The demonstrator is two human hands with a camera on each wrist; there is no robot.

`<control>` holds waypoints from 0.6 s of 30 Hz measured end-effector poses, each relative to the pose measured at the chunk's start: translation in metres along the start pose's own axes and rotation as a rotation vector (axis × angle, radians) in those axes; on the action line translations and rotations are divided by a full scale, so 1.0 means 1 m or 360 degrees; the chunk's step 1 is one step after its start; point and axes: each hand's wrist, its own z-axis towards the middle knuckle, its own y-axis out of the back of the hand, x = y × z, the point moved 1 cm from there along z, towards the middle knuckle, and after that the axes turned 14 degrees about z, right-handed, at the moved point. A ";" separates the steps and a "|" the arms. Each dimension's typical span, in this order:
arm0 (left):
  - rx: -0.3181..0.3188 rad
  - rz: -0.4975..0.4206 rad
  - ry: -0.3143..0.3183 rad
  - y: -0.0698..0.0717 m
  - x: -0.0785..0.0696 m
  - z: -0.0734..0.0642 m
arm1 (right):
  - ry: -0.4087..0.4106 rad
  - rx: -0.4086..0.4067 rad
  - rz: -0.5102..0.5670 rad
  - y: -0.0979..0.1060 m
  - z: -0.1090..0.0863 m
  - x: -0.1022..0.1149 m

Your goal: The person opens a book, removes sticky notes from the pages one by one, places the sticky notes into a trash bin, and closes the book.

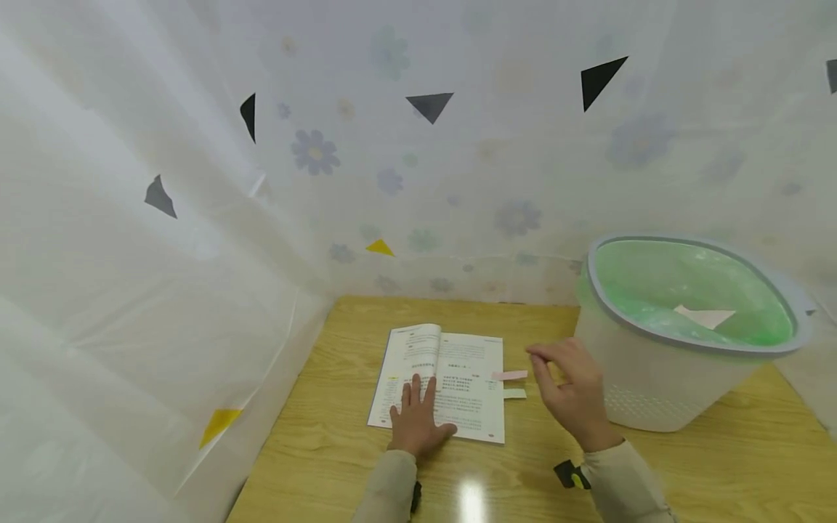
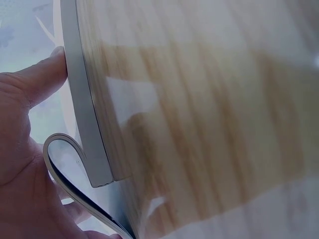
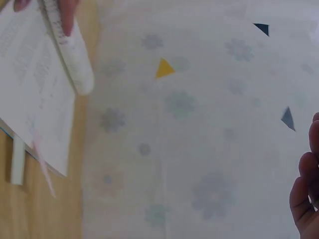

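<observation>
An open book (image 1: 467, 352) with printed text lies on the wooden table. Across its lower middle rests my left hand (image 1: 415, 421), fingers spread over the pages near the fold. In the left wrist view the thumb (image 2: 47, 77) lies against the book's page block (image 2: 82, 99), and a bundle of pages curls below it. Two paper tabs, one pink (image 1: 513, 375) and one pale green (image 1: 515, 394), stick out past the right page edge. Raised to the right of them is my right hand (image 1: 575, 392), fingers loosely bent, thumb and forefinger tips close together, nothing visible between them.
Right of my right hand stands a pale plastic basket (image 1: 644, 392) lined with a green bag, a scrap of white paper (image 1: 706, 316) inside. White flower-patterned sheeting (image 1: 471, 181) hangs behind and to the left of the table (image 1: 314, 450), with black, grey and yellow triangles on it.
</observation>
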 end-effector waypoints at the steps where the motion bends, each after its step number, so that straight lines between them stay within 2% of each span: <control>1: -0.0003 0.0000 0.0001 0.000 0.000 0.000 | -0.0074 0.0093 -0.0016 -0.006 -0.008 -0.004; 4: -0.0011 0.0006 -0.0003 -0.001 -0.002 0.001 | -0.0325 0.0336 -0.0108 -0.022 -0.031 -0.015; 7: -0.0019 0.0009 -0.0006 -0.002 -0.004 0.002 | -0.0532 0.0505 -0.0201 -0.033 -0.050 -0.026; 12: -0.0026 0.0035 -0.0007 -0.007 -0.007 0.005 | -0.0733 0.0635 -0.0263 -0.039 -0.068 -0.039; 18: -0.0024 0.0042 -0.0011 -0.009 -0.008 0.006 | -0.0968 0.0764 -0.0342 -0.040 -0.078 -0.049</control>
